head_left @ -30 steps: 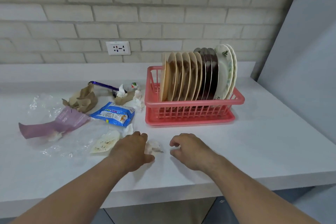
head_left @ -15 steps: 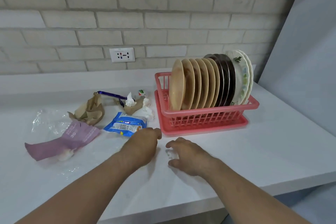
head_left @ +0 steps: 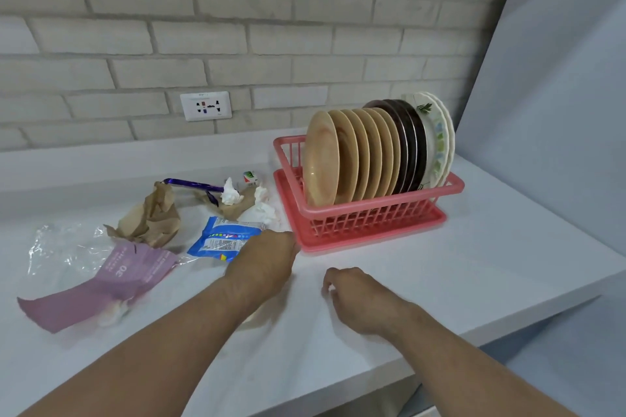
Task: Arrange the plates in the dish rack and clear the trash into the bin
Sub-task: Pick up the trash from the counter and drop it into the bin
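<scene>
Two sets of fingers are low over the white counter (head_left: 474, 264). Those of the left hand (head_left: 262, 264) bend down at the near right corner of a blue snack packet (head_left: 223, 240); the fingers (head_left: 288, 240) are mostly hidden under the knuckles, so I cannot tell whether they grip it. The right hand (head_left: 359, 298) lies just to the right, apart from the left, its fingers (head_left: 330, 279) curled narrow with the tips at the counter; whether they hold anything I cannot tell. Beyond the packet lie white tissues (head_left: 230, 193), a purple wrapper strip (head_left: 189, 183) and a small carton (head_left: 250, 178). Further left sit crumpled brown paper (head_left: 152, 217), a purple paper sheet (head_left: 101, 288) and clear plastic film (head_left: 64, 247). Right of the trash stands the pink dish rack (head_left: 372, 220), with tan plates (head_left: 321, 162), dark plates (head_left: 411, 145) and white patterned plates (head_left: 437, 139) upright in one row. Behind, a wall socket (head_left: 206, 106) sits in the brick wall (head_left: 305, 10)
</scene>
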The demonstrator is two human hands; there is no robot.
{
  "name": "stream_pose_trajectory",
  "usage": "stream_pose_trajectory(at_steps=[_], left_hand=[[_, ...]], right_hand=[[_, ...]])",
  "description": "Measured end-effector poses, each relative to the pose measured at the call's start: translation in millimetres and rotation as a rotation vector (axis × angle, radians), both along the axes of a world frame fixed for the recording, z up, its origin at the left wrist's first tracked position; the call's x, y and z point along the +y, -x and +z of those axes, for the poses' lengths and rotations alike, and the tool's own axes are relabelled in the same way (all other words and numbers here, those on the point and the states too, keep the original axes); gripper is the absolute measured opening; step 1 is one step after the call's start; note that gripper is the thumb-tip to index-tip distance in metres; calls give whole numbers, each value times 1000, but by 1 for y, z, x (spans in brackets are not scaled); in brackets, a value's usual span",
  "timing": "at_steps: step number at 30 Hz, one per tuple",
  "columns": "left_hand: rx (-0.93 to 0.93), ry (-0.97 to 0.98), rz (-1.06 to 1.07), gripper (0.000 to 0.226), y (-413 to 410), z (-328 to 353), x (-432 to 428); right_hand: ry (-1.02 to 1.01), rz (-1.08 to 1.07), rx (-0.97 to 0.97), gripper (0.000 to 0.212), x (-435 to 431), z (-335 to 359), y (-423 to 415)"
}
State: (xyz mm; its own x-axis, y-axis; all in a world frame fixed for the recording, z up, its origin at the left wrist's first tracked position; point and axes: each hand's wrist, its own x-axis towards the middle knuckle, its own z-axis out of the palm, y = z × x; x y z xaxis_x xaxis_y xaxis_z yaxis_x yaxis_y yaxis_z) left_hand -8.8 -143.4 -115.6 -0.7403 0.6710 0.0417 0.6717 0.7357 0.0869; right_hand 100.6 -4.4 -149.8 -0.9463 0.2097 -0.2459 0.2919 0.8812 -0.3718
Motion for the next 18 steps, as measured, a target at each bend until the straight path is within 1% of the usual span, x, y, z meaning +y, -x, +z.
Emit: stream_pose_trajectory(at_steps=[2,3,5,7,9,12,14,16,17,18], left_hand=[[-50,-96,-59,16,-5,0,13],[-75,-139,-79,21,-8,-1,21],[-110,-177,-114,33,-21,-4,40],[-123,-210,-164,37,-35,-7,54],[-129,-242,-203,36,-54,-6,69],[-94,-250,-292,23,-84,-7,95],[-245,-316,-291,21,-106,-9,111],[-412,-390,-289,14,-128,-16,130],[-459,-391,-296,7,-138,-19,138],[-497,-384,-312,7,-149,-23,147]], right_hand=[[26,-26,10,30,7,8,-11],[34,-37,18,29,11,10,-17],[38,-68,37,26,23,14,-35],[38,-108,48,23,35,17,-52],[33,-145,53,21,50,19,-73],[50,-213,76,19,78,18,-102],[99,-246,104,21,98,16,-121],[167,-264,141,26,118,11,-142],[209,-271,146,28,128,10,-153],[240,-271,144,29,139,8,-164]])
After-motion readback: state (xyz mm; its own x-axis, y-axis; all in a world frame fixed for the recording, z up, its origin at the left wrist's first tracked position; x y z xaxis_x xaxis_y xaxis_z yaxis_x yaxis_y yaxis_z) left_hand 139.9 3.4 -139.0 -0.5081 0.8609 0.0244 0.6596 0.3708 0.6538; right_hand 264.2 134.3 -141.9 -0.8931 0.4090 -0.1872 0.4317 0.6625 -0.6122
